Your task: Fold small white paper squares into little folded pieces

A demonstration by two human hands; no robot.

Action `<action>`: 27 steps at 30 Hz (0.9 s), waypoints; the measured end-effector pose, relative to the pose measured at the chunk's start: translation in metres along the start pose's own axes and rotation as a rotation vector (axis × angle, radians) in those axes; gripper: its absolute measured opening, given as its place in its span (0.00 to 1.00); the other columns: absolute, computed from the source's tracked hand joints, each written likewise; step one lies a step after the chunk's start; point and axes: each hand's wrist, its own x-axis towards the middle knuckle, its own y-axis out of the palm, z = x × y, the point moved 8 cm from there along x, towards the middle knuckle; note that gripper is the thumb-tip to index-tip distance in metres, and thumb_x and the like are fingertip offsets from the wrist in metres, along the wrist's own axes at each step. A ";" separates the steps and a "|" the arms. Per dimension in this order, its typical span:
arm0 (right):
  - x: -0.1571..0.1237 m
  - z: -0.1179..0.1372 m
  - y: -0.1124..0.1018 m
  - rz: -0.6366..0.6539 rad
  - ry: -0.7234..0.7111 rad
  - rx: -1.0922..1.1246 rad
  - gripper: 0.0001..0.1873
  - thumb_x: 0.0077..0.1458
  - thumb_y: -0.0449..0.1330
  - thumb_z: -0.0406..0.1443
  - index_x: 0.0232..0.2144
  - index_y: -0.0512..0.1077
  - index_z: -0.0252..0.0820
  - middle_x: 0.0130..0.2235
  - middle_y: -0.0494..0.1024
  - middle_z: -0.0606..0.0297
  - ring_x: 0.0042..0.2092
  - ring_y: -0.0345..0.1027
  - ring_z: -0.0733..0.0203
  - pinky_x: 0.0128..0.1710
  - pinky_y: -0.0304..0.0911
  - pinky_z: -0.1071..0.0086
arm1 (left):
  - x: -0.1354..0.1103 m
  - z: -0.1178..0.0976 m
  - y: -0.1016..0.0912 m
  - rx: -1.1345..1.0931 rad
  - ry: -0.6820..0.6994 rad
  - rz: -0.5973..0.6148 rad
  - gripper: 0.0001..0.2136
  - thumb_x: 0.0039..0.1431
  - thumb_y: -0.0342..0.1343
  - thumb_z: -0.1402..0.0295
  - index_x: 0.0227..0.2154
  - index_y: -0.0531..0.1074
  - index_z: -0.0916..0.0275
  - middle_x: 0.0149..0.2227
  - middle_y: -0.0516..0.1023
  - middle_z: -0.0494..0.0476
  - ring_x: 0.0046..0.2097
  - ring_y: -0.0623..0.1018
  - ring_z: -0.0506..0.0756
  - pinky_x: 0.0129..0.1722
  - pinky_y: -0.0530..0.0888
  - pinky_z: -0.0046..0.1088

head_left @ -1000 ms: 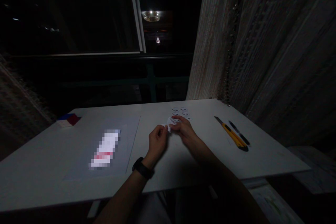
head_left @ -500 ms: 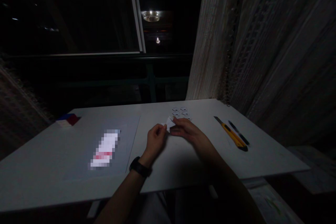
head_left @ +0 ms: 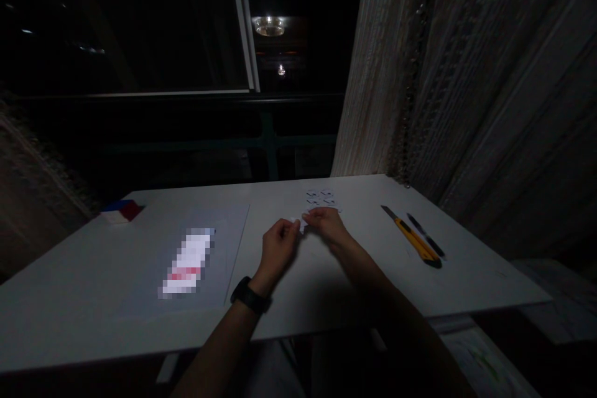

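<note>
Over the middle of the white table (head_left: 354, 323), a small folded piece of white paper (head_left: 302, 227) is pinched between my two hands. My left hand (head_left: 278, 247), with a black watch on its wrist, is closed on the paper's left side. Thumb and fingers of my right hand (head_left: 329, 225) close on the right side. Much of the paper is hidden by the fingertips. Just beyond my right hand lie several small white pieces with dark marks (head_left: 319, 196), partly covered by it.
To the right lie a yellow utility knife (head_left: 413, 239), blade showing, and a dark pen (head_left: 425, 235). At left, a blurred-out bright phone-like rectangle (head_left: 189, 261) rests on a pale sheet (head_left: 233, 249). A blue, red and white cube (head_left: 120, 211) stands farther left. Curtains (head_left: 373, 74) hang behind.
My right hand has turned, its fingers now bunched closer to my left fingertips. Less of the paper shows between the hands than before. My left hand stays nearly in place.
</note>
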 end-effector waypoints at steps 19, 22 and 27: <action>-0.009 -0.001 0.015 0.051 -0.042 0.018 0.13 0.32 0.67 0.42 0.19 0.75 0.38 0.22 0.74 0.67 0.27 0.63 0.65 0.31 0.57 0.70 | 0.004 0.022 -0.003 -0.480 -0.243 -0.048 0.18 0.37 0.66 0.63 0.33 0.76 0.69 0.34 0.78 0.63 0.35 0.77 0.55 0.36 0.73 0.31; -0.010 -0.004 0.017 0.043 -0.051 0.011 0.13 0.32 0.67 0.42 0.19 0.75 0.38 0.21 0.73 0.67 0.26 0.63 0.66 0.30 0.56 0.71 | 0.003 0.024 -0.005 -0.442 -0.249 -0.067 0.16 0.37 0.66 0.63 0.28 0.76 0.70 0.30 0.78 0.62 0.32 0.76 0.55 0.33 0.72 0.31; -0.013 -0.006 0.022 0.052 -0.056 0.048 0.12 0.34 0.66 0.41 0.22 0.75 0.38 0.23 0.73 0.67 0.27 0.63 0.66 0.30 0.56 0.71 | 0.002 0.025 -0.009 -0.466 -0.275 -0.130 0.15 0.35 0.66 0.66 0.27 0.76 0.71 0.27 0.78 0.60 0.30 0.75 0.53 0.33 0.71 0.29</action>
